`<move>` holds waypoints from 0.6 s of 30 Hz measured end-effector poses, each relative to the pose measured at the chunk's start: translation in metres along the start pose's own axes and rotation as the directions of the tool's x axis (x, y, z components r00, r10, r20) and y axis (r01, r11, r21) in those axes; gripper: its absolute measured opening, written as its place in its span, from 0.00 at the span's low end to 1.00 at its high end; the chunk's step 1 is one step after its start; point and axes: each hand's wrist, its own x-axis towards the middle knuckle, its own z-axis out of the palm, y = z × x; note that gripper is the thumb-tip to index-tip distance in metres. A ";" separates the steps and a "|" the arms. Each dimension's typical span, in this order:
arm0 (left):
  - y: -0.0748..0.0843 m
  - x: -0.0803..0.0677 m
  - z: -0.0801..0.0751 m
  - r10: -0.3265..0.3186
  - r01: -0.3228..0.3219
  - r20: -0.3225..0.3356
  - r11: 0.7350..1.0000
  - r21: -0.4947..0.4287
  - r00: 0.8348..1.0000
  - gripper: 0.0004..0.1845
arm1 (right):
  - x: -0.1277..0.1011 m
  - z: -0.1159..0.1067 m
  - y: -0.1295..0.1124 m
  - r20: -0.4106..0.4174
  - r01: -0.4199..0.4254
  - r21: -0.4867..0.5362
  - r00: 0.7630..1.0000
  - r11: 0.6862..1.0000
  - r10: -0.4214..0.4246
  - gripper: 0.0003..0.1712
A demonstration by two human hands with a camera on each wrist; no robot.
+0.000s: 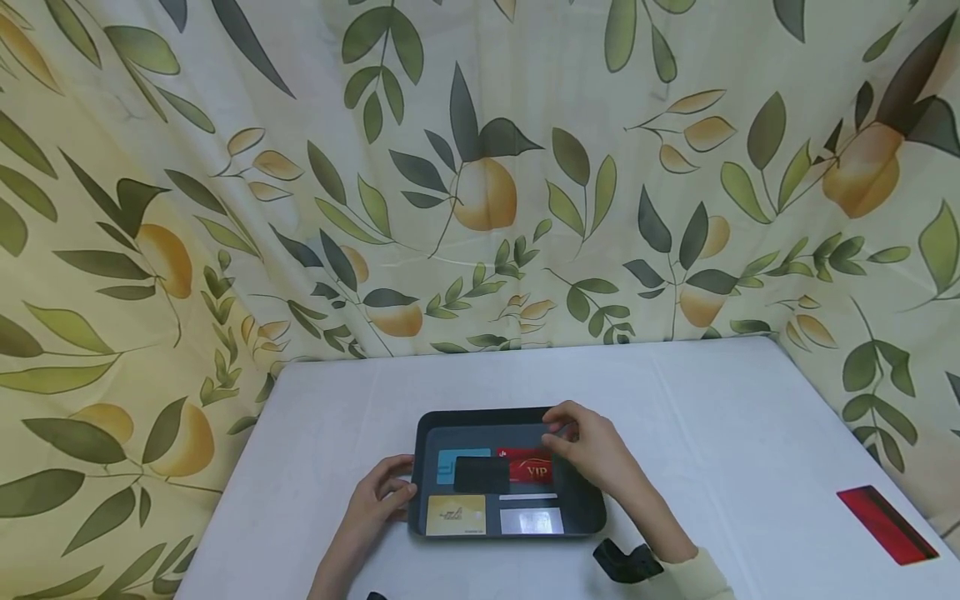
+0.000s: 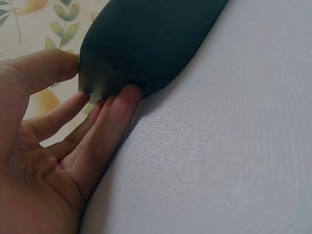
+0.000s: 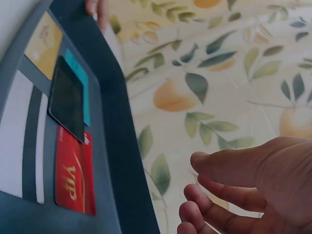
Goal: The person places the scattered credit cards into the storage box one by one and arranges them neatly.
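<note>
A dark rectangular tray [image 1: 487, 418] lies on the table with several cards inside. My left hand [image 1: 378, 492] holds its left end, thumb at the rim and fingertips against the outer wall [image 2: 146, 44]. My right hand [image 1: 596, 446] hovers at the right rim, fingers loosely bent, nothing between them [image 3: 234, 185]. A black card [image 1: 482, 475] overlaps a teal card [image 1: 447, 467] and a red VIP card [image 1: 534, 469]. Nearer me lie a gold card [image 1: 456, 515] and a white card [image 1: 531, 522] crossed by a dark stripe.
Apart from the tray, a red card [image 1: 888, 525] with a dark stripe lies near the table's right edge. A white cloth covers the table [image 1: 675, 400]. A curtain [image 1: 562, 275] printed with fruit and leaves hangs behind it. A black device [image 1: 626, 562] sits at my right wrist.
</note>
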 end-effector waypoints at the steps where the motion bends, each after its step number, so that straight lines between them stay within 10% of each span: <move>1: 0.000 0.000 0.000 0.001 -0.001 -0.001 1.000 0.003 1.000 0.31 | -0.001 -0.003 0.002 -0.005 -0.007 0.006 1.000 1.000 0.007 0.16; 18: 0.000 0.000 0.001 0.000 0.000 -0.004 1.000 0.019 1.000 0.32 | -0.008 -0.046 0.032 -0.087 -0.065 0.040 0.994 0.997 0.068 0.21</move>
